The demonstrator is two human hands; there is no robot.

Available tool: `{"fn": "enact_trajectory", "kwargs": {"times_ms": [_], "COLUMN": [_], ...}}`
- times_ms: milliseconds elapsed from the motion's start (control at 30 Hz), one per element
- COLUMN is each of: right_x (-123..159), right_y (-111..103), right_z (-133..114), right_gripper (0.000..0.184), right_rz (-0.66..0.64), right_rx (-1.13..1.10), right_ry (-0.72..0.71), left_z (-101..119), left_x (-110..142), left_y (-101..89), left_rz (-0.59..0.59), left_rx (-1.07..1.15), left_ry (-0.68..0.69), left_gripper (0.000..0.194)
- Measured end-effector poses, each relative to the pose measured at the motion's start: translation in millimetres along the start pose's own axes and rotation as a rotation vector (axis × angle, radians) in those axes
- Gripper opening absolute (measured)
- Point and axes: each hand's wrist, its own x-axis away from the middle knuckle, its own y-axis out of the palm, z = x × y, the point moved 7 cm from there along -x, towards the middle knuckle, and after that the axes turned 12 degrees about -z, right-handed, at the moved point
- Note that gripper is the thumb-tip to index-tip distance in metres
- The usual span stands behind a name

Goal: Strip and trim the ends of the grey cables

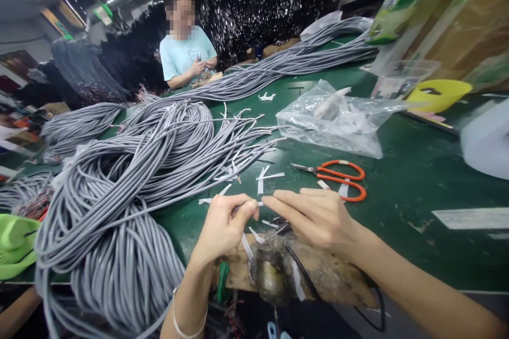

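Observation:
My left hand point(228, 225) is closed, thumb pressed to the curled forefinger. Close on its right, my right hand point(314, 217) has its fingers together and pointing left, its thumb hidden. A small whitish piece point(260, 203) shows between the fingertips of both hands, too small to name. White strips point(260, 180) lie scattered just beyond my hands. Scissors point(338, 176) with orange handles rest beyond my right hand. Under my hands sits a worn wooden board point(334, 275) bearing a stained metal block point(270, 278) and a black cord point(304, 270).
Coiled grey cables point(119, 254) cover the left side, and a long bundle point(270, 71) runs across the back. A clear plastic bag point(338, 122) lies right of centre. A yellow container point(439, 95) stands at right. Across the green table point(401, 180), a co-worker point(186, 53) handles something small.

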Motion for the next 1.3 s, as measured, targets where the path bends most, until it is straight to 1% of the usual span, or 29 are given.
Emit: {"fn": "enact_trajectory", "kwargs": {"times_ms": [200, 267, 333, 400, 500, 567, 633, 733, 767, 833, 933, 1000, 1067, 1133, 1233, 1300], "right_x": [2.1, 1.6, 0.7, -0.3, -0.9, -0.5, -0.2, -1.0, -1.2, 0.0, 5.9, 11.1, 14.8, 14.3, 8.0, 6.5], "right_y": [6.9, 10.6, 14.5, 17.7, 21.7, 25.3, 27.7, 25.8, 24.6, 23.6, 28.4, 34.4, 40.5, 45.1, 47.5, 45.9], "right_z": [-3.1, -2.0, 1.3, 7.0, 18.0, 23.9, 26.3, 27.1, 28.0, 32.8, 45.3, 53.6, 58.6, 57.5, 47.5, 45.3], "right_gripper": [0.031, 0.033, 0.032, 0.027, 0.019, 0.017, 0.016, 0.016, 0.016, 0.016, 0.017, 0.016, 0.015, 0.012, 0.011, 0.009], "right_rz": [-0.035, -0.07, -0.105, -0.122, -0.122, -0.136, -0.158, -0.155, -0.141, -0.108, -0.099, -0.128, -0.174, -0.23, -0.312, -0.292], "right_rx": [0.099, 0.091, 0.028, -0.085, -0.369, -0.587, -0.751, -0.869, -0.89, -0.905, -0.879, -0.87, -0.899, -0.965, -1.063, -1.083], "right_ry": [-0.012, 0.004, 0.042, 0.112, 0.257, 0.356, 0.42, 0.443, 0.446, 0.483, 0.607, 0.698, 0.759, 0.755, 0.657, 0.652], "left_z": [2.2, 3.6, 5.0, 6.4, 8.1, 7.3, 5.4, 5.7, 7.3, 10.7, 14.4, 15.6, 13.8, 8.4, -0.6, -2.9], "left_x": [0.4, 0.5, 0.8, 1.3, 1.9, 1.9, 1.9, 1.5, 0.9, -1.1, -3.3, -2.4, -0.3, 1.9, 3.5, 3.0], "left_y": [1.7, 2.7, 3.1, 2.4, -0.4, -3.3, -6.4, -7.2, -5.7, -0.3, 10.2, 14.5, 11.8, 3.6, -5.7, -6.2], "left_rz": [0.02, 0.014, 0.005, 0.005, 0.043, 0.107, 0.198, 0.289, 0.291, 0.24, 0.079, -0.021, -0.046, 0.006, 0.094, 0.109], "left_rx": [-0.103, -0.135, -0.148, -0.134, -0.057, -0.002, 0.006, -0.105, -0.155, -0.221, -0.223, -0.201, -0.127, 0.023, 0.252, 0.341], "left_ry": [-0.024, -0.022, -0.009, 0.018, 0.074, 0.09, 0.079, 0.049, 0.05, 0.068, 0.11, 0.133, 0.132, 0.113, 0.099, 0.109], "left_gripper": [0.032, 0.03, 0.029, 0.029, 0.031, 0.031, 0.029, 0.027, 0.027, 0.027, 0.026, 0.026, 0.03, 0.037, 0.044, 0.046]}}
